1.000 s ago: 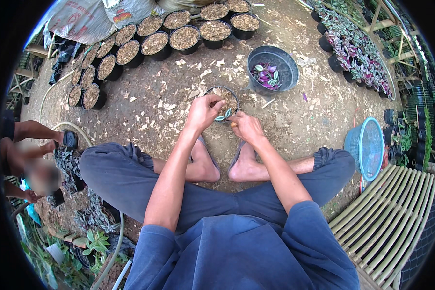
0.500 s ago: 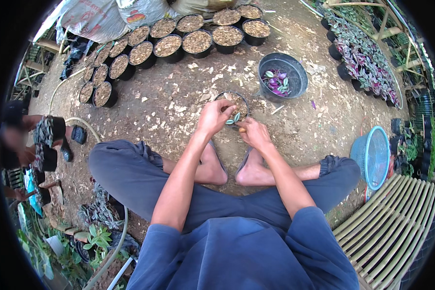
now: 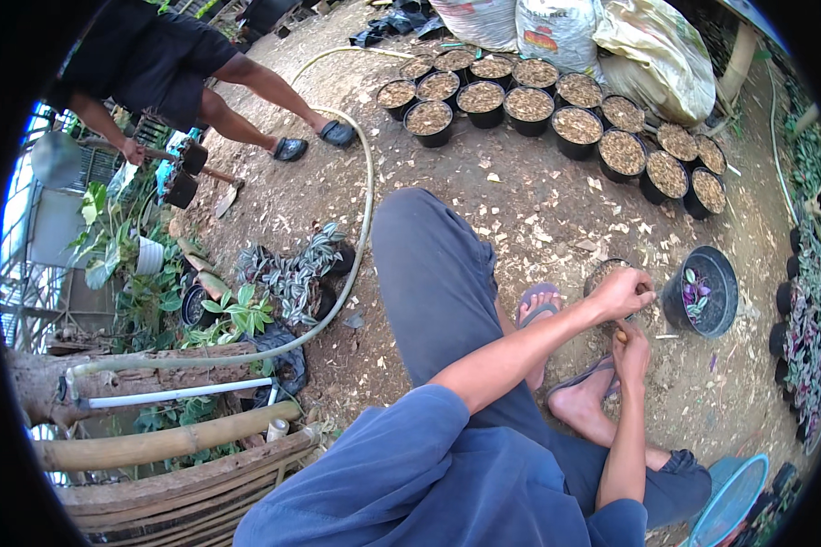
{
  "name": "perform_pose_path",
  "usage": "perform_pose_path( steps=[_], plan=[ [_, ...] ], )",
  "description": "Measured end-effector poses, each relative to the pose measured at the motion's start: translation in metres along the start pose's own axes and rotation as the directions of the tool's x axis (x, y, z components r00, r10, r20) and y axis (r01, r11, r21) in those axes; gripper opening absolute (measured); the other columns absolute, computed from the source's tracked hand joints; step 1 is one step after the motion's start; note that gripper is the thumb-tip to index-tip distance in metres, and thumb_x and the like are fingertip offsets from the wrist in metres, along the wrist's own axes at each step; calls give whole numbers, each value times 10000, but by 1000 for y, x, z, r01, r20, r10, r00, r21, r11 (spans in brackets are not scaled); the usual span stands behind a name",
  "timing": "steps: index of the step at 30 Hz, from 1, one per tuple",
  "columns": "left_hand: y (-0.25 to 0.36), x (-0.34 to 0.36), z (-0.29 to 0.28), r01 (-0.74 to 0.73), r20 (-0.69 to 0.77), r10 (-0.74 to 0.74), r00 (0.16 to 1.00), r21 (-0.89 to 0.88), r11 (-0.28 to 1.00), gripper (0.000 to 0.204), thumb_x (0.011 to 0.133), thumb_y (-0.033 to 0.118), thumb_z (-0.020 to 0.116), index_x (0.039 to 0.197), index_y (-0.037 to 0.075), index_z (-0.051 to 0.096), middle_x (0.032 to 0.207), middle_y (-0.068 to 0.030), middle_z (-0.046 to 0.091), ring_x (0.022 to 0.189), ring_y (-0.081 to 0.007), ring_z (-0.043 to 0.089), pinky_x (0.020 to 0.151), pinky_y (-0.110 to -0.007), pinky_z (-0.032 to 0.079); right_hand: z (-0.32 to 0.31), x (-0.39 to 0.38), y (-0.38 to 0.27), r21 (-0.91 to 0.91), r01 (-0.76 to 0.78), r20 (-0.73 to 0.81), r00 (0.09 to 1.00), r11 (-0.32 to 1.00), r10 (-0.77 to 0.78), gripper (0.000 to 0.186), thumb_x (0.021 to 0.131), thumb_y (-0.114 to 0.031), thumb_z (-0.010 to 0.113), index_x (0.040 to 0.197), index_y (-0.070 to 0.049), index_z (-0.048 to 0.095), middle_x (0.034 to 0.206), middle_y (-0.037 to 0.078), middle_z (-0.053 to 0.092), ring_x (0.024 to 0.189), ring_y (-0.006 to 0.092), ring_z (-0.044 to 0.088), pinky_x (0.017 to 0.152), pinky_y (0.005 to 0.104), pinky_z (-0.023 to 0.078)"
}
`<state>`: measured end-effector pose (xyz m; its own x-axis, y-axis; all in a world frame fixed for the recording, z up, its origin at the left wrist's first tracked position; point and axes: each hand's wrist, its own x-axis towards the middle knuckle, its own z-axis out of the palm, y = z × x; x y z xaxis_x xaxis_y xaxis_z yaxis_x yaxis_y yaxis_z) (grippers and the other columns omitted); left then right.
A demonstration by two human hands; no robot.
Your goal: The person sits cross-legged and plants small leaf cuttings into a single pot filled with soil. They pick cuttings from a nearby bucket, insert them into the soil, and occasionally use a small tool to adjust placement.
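My left hand (image 3: 622, 294) is closed in a pinch over a small black pot (image 3: 598, 272) of brown growing mix, which it partly hides. Whatever lies between its fingertips does not show. Just nearer to me, my right hand (image 3: 631, 354) is closed beside the pot, around something small with a rounded brown end that I cannot make out. To the right of both hands stands a larger black pot (image 3: 724, 305). Purple and green striped cuttings (image 3: 695, 294) lie inside it.
Several filled black pots (image 3: 577, 126) stand in rows at the back, before white sacks (image 3: 556, 35). A hose (image 3: 370, 173) curves along the left. Another person (image 3: 169, 68) stands far left, holding a long-handled tool and pots. A blue basket (image 3: 734, 497) sits lower right.
My view has swung left, so the pots and my hands appear further right and the other person shows more fully. The striped leaf between my hands is now hidden.
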<state>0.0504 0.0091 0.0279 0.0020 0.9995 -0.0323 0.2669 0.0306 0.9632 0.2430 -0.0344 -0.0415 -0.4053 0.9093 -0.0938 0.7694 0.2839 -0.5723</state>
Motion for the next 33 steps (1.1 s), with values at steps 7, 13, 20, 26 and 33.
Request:
perform_pose_path(
  steps=[7, 13, 20, 26, 33],
  plan=[
    [9, 7, 2, 44, -126, -37, 991, 51, 998, 355, 948, 282, 724, 810, -45, 742, 668, -270, 606, 569, -356, 615, 624, -490, 489, -25, -1, 24, 174, -115, -205, 967, 978, 150, 223, 906, -179, 803, 1041, -2, 804, 998, 199, 752, 928, 372, 722, 868, 425, 558],
    [16, -4, 7, 9, -219, -1, 976, 35, 999, 427, 965, 285, 715, 693, -41, 674, 561, -235, 463, 482, -319, 407, 582, -500, 426, -30, 2, 67, 118, -317, -210, 918, 941, 336, 284, 912, -246, 833, 1038, 7, 808, 956, 198, 760, 874, 359, 728, 848, 426, 557],
    [23, -8, 19, 46, -291, -36, 956, 27, 999, 457, 994, 290, 685, 694, -51, 634, 584, -236, 435, 493, -337, 426, 584, -506, 424, -25, -16, 122, 141, -420, -234, 866, 897, 442, 357, 897, -307, 861, 1047, 12, 803, 882, 187, 769, 809, 332, 722, 814, 441, 554],
    [10, -6, 26, 172, -170, -180, 969, -60, 983, 420, 1062, 353, 669, 913, -11, 817, 696, -56, 732, 597, -111, 639, 593, -337, 524, -16, -14, 114, 336, -385, -264, 838, 860, 478, 389, 881, -343, 870, 1067, -25, 744, 922, 123, 757, 821, 219, 677, 802, 393, 540],
    [7, -4, 11, 171, -64, -178, 982, -110, 979, 320, 1037, 249, 717, 1206, -13, 792, 1022, -107, 821, 910, -121, 754, 742, -282, 609, -41, -9, 79, 552, -527, -8, 772, 646, 636, 421, 1062, -352, 613, 1323, -23, 639, 1170, 232, 730, 1104, 352, 706, 998, 473, 515]
  ],
)
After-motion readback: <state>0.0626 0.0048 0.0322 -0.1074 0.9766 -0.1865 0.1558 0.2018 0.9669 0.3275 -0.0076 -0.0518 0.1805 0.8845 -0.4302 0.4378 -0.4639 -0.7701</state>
